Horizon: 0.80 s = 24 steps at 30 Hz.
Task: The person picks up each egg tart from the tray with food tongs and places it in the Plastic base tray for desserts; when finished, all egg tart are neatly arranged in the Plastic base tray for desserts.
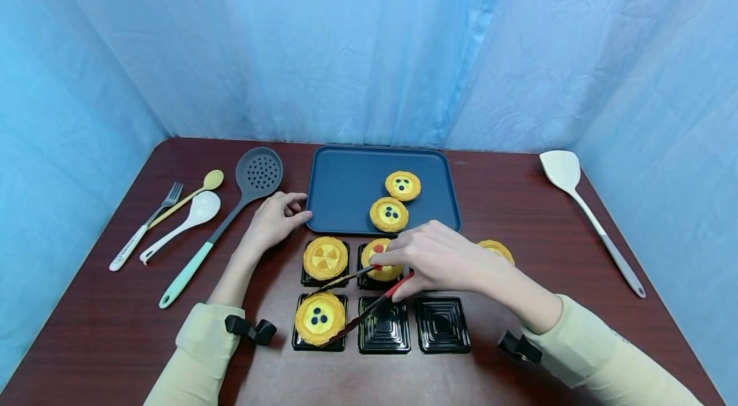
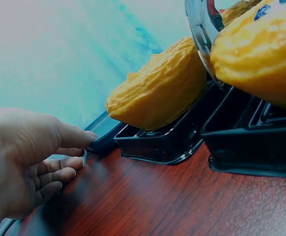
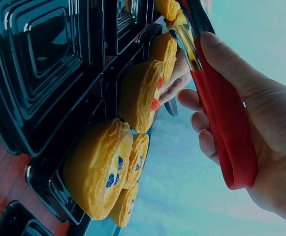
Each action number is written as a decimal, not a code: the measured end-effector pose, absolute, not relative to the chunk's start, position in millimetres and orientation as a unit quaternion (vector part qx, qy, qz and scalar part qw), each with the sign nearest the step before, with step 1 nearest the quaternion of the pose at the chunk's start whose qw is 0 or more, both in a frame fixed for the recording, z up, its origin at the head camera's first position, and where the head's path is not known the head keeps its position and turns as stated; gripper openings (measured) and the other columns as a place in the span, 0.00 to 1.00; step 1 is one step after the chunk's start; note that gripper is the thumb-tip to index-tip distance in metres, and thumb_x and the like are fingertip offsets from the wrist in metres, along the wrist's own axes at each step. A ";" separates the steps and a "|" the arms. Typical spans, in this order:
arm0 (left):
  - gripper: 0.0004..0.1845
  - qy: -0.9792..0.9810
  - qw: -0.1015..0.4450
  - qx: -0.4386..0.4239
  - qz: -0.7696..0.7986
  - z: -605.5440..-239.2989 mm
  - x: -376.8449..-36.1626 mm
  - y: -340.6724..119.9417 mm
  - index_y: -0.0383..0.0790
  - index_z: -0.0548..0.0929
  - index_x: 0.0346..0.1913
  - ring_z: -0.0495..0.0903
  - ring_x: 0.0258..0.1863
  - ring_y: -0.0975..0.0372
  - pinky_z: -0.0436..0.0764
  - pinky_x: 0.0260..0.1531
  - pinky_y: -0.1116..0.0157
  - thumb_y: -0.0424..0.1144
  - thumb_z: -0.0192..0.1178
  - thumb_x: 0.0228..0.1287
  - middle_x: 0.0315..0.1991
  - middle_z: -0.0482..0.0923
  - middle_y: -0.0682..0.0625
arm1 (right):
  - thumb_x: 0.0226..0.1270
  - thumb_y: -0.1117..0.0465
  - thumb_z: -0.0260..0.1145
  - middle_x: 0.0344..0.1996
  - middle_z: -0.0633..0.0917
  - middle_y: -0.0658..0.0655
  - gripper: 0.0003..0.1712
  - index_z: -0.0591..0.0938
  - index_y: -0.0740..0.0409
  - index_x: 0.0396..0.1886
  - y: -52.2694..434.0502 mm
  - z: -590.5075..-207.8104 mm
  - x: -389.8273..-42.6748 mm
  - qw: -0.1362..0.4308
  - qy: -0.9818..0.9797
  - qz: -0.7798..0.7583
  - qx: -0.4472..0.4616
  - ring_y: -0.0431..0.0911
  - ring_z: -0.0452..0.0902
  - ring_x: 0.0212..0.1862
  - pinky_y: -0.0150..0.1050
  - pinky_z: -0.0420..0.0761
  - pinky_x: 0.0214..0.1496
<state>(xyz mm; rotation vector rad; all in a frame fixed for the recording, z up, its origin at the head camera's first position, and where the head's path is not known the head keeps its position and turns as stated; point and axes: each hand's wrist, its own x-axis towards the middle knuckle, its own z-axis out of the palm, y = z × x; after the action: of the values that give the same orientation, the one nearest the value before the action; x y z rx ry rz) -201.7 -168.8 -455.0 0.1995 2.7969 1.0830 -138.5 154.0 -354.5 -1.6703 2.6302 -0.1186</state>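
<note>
My right hand (image 1: 441, 259) holds red-handled tongs (image 3: 224, 123). The tongs' two arms lie on either side of a blueberry-topped egg tart (image 1: 319, 319) at the front left black plastic box (image 2: 261, 147). My left hand (image 1: 273, 220) touches the left rim of a blue tray (image 1: 346, 185) with its fingertips, the fingers loosely bent. Behind the tongs, an egg tart with yellow pieces (image 1: 325, 259) and one with red pieces (image 1: 371, 270) sit in the back boxes. Another blueberry tart (image 3: 98, 167), at the back right, is partly hidden by my right wrist in the head view.
Two blueberry tarts (image 1: 389, 214) lie on the blue tray. Two front boxes (image 1: 442, 324) hold no tart. At the left lie a slotted turner (image 1: 259, 172), a white ladle (image 1: 204, 206), a yellow spoon (image 1: 213, 179) and a fork (image 1: 171, 194). A white spatula (image 1: 562, 169) lies far right.
</note>
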 end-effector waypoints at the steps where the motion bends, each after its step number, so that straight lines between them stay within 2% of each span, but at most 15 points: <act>1: 0.27 0.928 0.068 0.066 0.360 -455.0 -201.7 -168.8 0.40 0.76 0.71 0.75 0.46 0.52 0.71 0.51 0.51 0.46 0.62 0.74 0.51 0.78 0.42 | 0.58 0.34 0.75 0.44 0.91 0.44 0.33 0.87 0.44 0.60 154.0 -354.6 -138.4 0.013 0.844 -0.038 -0.535 0.35 0.84 0.36 0.23 0.63 0.25; 17: 0.27 0.927 0.068 0.065 0.363 -454.5 -200.7 -169.1 0.39 0.76 0.70 0.75 0.46 0.52 0.71 0.51 0.51 0.47 0.62 0.74 0.51 0.79 0.42 | 0.57 0.35 0.76 0.44 0.91 0.44 0.33 0.87 0.43 0.60 153.3 -354.9 -137.8 0.023 0.848 -0.041 -0.527 0.34 0.82 0.34 0.24 0.59 0.23; 24: 0.27 0.928 0.063 0.067 0.361 -453.9 -200.4 -169.0 0.39 0.77 0.70 0.76 0.45 0.52 0.71 0.50 0.52 0.46 0.62 0.73 0.50 0.79 0.42 | 0.55 0.33 0.77 0.44 0.91 0.43 0.35 0.86 0.42 0.60 153.6 -356.3 -138.2 0.018 0.848 -0.037 -0.528 0.34 0.82 0.35 0.24 0.61 0.24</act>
<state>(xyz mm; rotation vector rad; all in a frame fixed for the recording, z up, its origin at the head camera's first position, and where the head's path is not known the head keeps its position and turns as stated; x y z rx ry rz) -200.4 -169.0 -453.9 0.2019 2.8042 1.0897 -138.2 153.6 -356.3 -1.6404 2.6341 -0.1136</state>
